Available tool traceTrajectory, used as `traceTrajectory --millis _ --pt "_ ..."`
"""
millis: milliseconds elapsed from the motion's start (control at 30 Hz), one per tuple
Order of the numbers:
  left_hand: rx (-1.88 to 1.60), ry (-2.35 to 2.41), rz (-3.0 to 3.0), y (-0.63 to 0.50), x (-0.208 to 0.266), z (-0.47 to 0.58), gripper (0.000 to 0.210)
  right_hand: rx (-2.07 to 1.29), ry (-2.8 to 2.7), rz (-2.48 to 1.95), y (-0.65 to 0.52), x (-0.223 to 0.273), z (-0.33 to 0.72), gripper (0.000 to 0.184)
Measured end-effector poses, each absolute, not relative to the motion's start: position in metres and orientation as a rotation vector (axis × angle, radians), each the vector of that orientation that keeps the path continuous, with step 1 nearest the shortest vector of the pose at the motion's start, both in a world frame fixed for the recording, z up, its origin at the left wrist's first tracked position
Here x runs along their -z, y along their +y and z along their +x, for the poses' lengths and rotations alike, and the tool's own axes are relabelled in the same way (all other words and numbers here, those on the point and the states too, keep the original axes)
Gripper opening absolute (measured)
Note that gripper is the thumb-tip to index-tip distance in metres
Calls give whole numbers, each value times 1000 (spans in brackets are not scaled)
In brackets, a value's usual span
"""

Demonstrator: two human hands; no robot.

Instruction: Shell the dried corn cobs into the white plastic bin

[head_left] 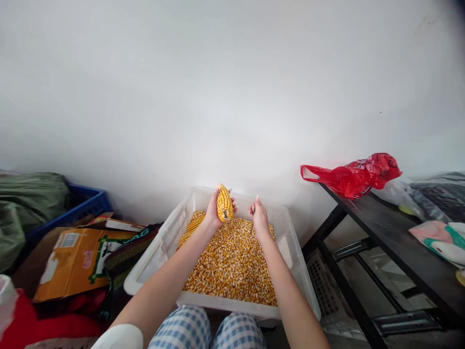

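Note:
My left hand [213, 209] is wrapped round an ear of corn [224, 202] with its yellow kernels still on, held tilted above a translucent white tub. To its right, my right hand [259, 218] is closed on a thin dark tool [252, 227]. Only a narrow shaft pointing down shows, so its kind is unclear. Below both hands, loose corn kernels [232, 266] fill much of the tub [298, 261]. More whole ears of corn [191, 226] lie at the tub's left, partly behind my left forearm.
At the right stands a black table [385, 218] with a red plastic bag [358, 177] on its corner. An orange cardboard box [78, 259] and a blue crate [89, 203] lie at the left. A white wall [232, 97] rises behind the tub.

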State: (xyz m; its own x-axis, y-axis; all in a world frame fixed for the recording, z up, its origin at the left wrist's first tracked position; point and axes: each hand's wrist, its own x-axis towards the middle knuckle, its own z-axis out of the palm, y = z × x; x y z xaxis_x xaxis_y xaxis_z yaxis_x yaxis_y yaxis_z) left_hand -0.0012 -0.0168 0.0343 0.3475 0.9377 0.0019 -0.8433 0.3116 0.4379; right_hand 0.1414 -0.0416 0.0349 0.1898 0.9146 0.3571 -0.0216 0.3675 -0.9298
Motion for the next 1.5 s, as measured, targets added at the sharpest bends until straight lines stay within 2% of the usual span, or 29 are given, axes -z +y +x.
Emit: traceTrajectory --millis 200,367,567,833,1233,1500 --pt "-1147 383 466 -14 -20 2 39 -1075 -868 -886 -51 -22 145 42" --pt "-1171 456 473 -21 -18 1 38 -1129 -783 -756 -57 -25 141 37" --pt "-1180 518 504 -20 -14 4 35 -1062 -941 -696 -65 -29 135 26" --pt "-1156 509 557 -21 -14 9 34 -838 -1075 -802 -74 -34 130 27" --pt "-1087 550 503 -23 -13 11 39 -778 -1080 -865 -79 -37 130 30" --pt "-1114 571 522 -24 -15 12 39 -783 -1002 -841 -79 -36 130 26"
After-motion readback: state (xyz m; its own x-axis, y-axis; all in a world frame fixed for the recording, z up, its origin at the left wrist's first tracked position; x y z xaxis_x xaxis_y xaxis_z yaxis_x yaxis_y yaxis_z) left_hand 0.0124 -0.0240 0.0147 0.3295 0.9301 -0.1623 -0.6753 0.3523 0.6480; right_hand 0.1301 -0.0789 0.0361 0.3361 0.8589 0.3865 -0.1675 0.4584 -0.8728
